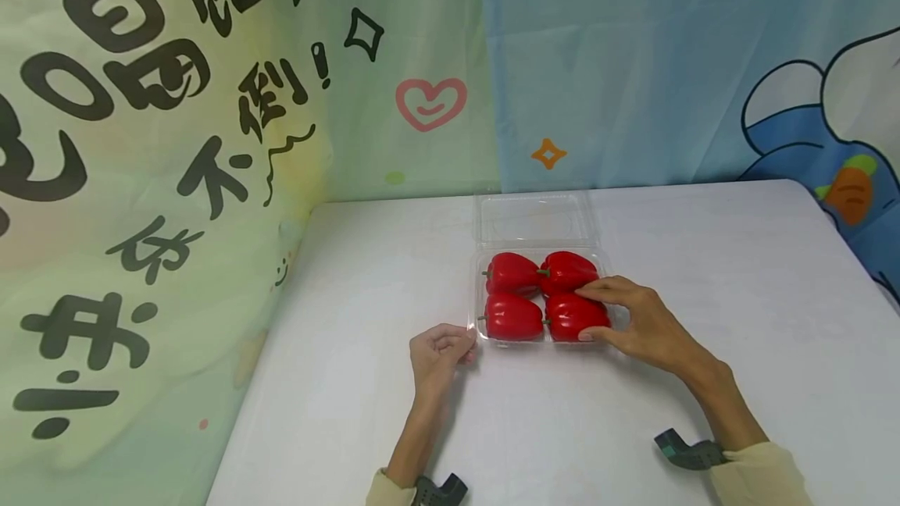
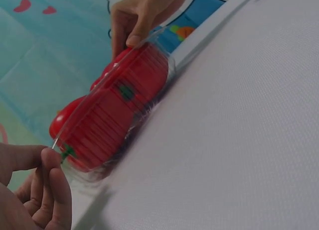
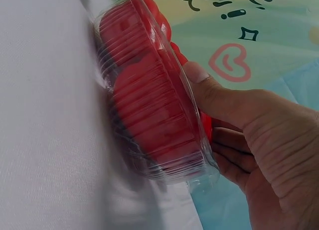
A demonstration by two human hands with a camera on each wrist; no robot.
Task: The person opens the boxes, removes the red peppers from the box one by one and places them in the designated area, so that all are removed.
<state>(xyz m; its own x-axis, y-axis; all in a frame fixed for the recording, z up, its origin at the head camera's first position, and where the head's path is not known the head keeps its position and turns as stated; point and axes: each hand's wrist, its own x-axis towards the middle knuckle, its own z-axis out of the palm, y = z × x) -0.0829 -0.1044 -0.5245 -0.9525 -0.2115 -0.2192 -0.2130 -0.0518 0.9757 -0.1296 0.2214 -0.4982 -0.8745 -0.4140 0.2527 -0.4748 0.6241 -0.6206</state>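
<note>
Several red bell peppers (image 1: 513, 274) with green stems lie in two rows inside a clear plastic box (image 1: 476, 295). Its hinged lid (image 1: 536, 219) lies folded back, away from me. My right hand (image 1: 636, 318) holds the front right pepper (image 1: 575, 316) between thumb and fingers, while that pepper sits in the box. In the right wrist view the thumb (image 3: 199, 80) reaches over the rim onto the pepper. With thumb and index finger, my left hand (image 1: 439, 358) pinches the box's rim at the front left corner, also seen in the left wrist view.
A white tabletop (image 1: 351, 295) lies under the box and both arms. Behind it hangs a printed cloth (image 1: 598, 61), and another printed cloth (image 1: 176, 256) with black lettering runs along the left side. Dark bands (image 1: 692, 451) circle both wrists.
</note>
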